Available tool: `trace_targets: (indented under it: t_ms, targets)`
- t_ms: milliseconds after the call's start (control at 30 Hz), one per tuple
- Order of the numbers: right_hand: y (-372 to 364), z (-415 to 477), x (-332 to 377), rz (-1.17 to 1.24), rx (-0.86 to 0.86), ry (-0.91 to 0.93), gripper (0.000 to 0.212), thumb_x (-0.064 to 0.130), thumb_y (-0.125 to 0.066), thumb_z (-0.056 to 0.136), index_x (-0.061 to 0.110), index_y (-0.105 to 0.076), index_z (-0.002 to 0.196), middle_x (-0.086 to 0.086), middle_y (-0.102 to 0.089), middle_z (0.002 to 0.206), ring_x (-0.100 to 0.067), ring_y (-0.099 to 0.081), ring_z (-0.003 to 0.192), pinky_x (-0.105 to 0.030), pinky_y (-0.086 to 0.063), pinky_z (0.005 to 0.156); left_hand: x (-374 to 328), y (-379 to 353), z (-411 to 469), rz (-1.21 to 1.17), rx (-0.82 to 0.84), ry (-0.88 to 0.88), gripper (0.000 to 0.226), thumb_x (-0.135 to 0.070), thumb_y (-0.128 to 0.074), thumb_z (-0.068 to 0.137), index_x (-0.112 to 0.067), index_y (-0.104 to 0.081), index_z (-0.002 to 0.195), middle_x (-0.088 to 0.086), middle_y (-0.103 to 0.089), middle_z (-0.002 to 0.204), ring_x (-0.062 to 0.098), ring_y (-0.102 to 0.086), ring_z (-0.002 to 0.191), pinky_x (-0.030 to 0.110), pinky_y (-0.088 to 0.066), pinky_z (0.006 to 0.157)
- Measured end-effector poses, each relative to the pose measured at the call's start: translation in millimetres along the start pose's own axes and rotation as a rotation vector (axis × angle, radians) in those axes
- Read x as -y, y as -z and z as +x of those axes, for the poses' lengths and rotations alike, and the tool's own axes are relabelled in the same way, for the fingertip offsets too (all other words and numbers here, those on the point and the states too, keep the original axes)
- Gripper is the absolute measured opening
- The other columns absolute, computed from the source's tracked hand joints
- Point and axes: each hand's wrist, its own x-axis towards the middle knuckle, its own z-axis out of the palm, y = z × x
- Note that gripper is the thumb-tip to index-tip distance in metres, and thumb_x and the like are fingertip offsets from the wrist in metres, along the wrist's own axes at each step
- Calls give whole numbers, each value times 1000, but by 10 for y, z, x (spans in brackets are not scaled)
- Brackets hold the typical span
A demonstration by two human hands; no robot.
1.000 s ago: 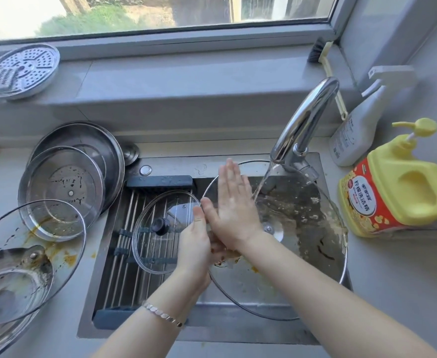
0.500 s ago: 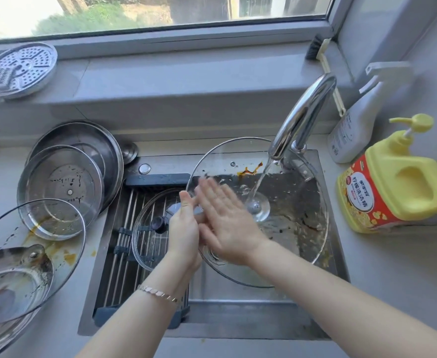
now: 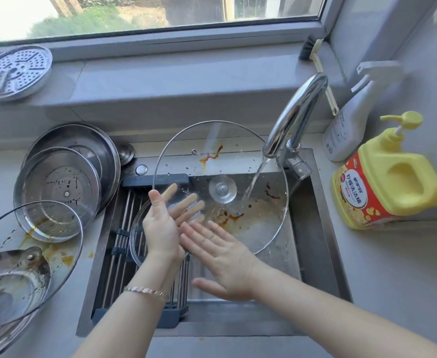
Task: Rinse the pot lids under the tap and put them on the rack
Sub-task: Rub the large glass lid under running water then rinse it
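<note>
A large glass lid (image 3: 238, 156) with orange-brown food smears stands tilted over the sink (image 3: 313, 228). Water from the tap (image 3: 297, 112) runs onto its right half, beside the knob. My left hand (image 3: 160, 228) pinches the lid's left rim, thumb in front and fingers showing through the glass behind. My right hand (image 3: 225, 257) is flat, its straight fingers touching the lid's lower face. A small glass lid (image 3: 137, 236) lies on the roll-up rack (image 3: 124, 244) over the sink's left half, partly hidden by my left hand.
Dirty steel lids (image 3: 59, 187) and stained glass lids (image 3: 31, 254) are stacked on the counter at left. A yellow detergent bottle (image 3: 390, 182) and a white spray bottle (image 3: 349, 125) stand at right. A perforated steamer plate (image 3: 15, 71) rests on the window sill.
The large lid has been lifted and tipped more upright, toward the back of the sink. My right hand has slid from the lid's middle down to its lower edge.
</note>
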Motion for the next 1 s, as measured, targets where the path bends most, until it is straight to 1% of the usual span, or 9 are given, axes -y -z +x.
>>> trace_targets:
  t_ms: [100,167,300,433,633,733,800,900,1000]
  targets:
    - [23,-57,-106,-55,27,55,64,53,-6,96,13,-2,147,-6,-14,152,-11,5,144,-34,-3,117,-41,26,12,-20,-5,0,49,-57,-25,94,-24,-60,104,11,-74,83,26,-73,77,37,-59,65]
    - [80,-173,-377,-125,75,-76,67,54,-3,97,12,1,148,-6,-10,153,-11,9,144,-31,2,116,-95,76,17,-21,-24,-33,50,-55,-24,95,-21,-58,108,13,-73,85,25,-73,75,34,-59,60]
    - [182,-220,-408,-58,132,-295,77,66,13,82,19,16,143,-1,23,150,-19,16,143,-26,19,112,-108,75,-9,-33,-87,-23,52,-55,-25,95,-18,-56,116,15,-71,90,26,-73,76,35,-60,59]
    - [57,-221,-124,-60,143,-82,69,58,-5,95,14,4,148,-7,-5,154,-16,2,144,-31,2,115,-77,11,-61,-45,-99,2,51,-54,-26,95,-17,-56,115,15,-71,89,24,-73,72,35,-59,60]
    - [317,-263,-440,-16,145,-359,85,71,26,71,21,22,140,-2,23,151,-11,31,137,-22,23,110,-143,91,-68,-31,-94,-16,50,-53,-25,96,-18,-56,113,15,-70,90,25,-73,73,35,-59,58]
    - [179,-264,-250,-65,202,-128,73,60,1,92,12,4,147,-9,-6,154,-17,-2,144,-32,0,115,-159,76,-96,-14,-84,-16,50,-53,-25,96,-18,-56,113,16,-70,91,25,-73,72,35,-59,59]
    - [202,-271,-332,-111,161,-135,73,60,1,93,11,-1,147,-9,-6,154,-22,-11,144,-33,-5,114,-169,90,-110,-6,-71,-9,50,-53,-26,95,-18,-56,114,17,-70,91,26,-73,74,36,-59,59]
    - [357,-272,-672,-70,126,-423,81,68,21,75,18,21,140,-1,29,148,-14,20,142,-27,14,114,-155,139,-127,7,-65,-1,49,-52,-27,95,-18,-57,112,18,-70,90,26,-73,73,35,-60,58]
    - [347,-220,-631,-67,151,-454,78,69,12,78,19,28,136,-1,34,146,-13,30,137,-27,19,113,-93,129,-170,14,-59,21,46,-52,-28,95,-19,-58,105,18,-70,88,24,-72,67,36,-59,56]
